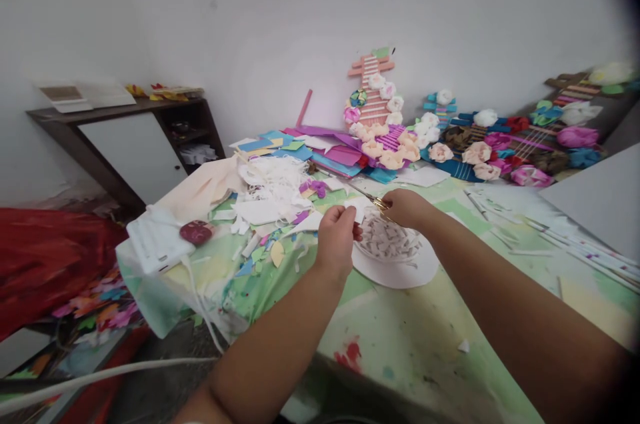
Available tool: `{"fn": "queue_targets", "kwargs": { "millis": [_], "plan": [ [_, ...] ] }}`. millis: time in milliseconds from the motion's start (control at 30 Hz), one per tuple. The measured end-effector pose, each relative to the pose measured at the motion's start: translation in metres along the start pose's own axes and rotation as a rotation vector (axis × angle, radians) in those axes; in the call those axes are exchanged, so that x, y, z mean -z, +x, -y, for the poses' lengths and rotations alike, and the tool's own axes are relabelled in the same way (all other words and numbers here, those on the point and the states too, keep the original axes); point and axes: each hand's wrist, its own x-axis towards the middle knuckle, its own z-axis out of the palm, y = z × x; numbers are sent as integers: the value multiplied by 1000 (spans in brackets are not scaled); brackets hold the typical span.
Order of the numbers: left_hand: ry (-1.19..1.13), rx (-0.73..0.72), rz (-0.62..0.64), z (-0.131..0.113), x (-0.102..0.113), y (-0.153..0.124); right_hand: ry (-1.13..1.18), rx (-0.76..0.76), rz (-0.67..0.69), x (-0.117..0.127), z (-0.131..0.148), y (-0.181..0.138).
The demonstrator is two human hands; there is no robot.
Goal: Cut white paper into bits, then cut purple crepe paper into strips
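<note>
Pinched in my left hand (337,237) is a small piece of white paper (355,207), with its fingers closed over one edge. My right hand (405,207) is closed around the gold handles of a pair of scissors (379,202), whose blades point left and away from me above the paper. Below both hands sits a heap of small white paper strips (390,241). The heap rests on a round white sheet (400,276) on the green, paint-stained tablecloth (345,307).
Shredded white paper (273,177) and coloured sheets (335,154) lie left and behind. Paper-flower guitar shapes (373,97) lean along the wall. A white power strip (160,247) with a cable sits at the left table edge. Rolled paper sticks (580,244) lie right.
</note>
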Motion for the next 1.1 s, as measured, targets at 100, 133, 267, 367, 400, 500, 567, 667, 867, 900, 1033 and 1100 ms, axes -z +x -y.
{"fn": "queue_targets", "kwargs": {
  "millis": [100,133,267,367,400,500,567,667,867,900,1033,1100],
  "plan": [
    [6,-60,-16,1,-2,-3,42,-24,-50,5,-6,-9],
    [1,-81,-26,1,-2,-4,63,-36,-64,7,-8,-13],
    [-14,-18,39,1,-6,-8,221,-89,-71,11,-14,-44],
    [2,56,134,2,-8,-11,457,-79,-24,11,-16,-73],
    [15,62,175,2,-8,-13,481,-57,-16,10,-16,-82],
    [64,55,339,3,-8,-16,425,-22,-14,5,-17,-105],
    [67,62,419,4,-8,-19,368,-36,-21,1,-17,-116],
    [27,142,455,6,-12,-23,342,-60,-20,-6,-15,-126],
    [35,181,435,9,-17,-30,341,-72,-40,-19,-11,-131],
    [49,165,425,9,-18,-30,323,-71,-48,-21,-11,-131],
    [86,113,386,8,-18,-28,251,-57,-37,-24,-13,-131],
    [92,114,389,8,-18,-27,234,-39,-22,-24,-15,-132]
  ]
}}
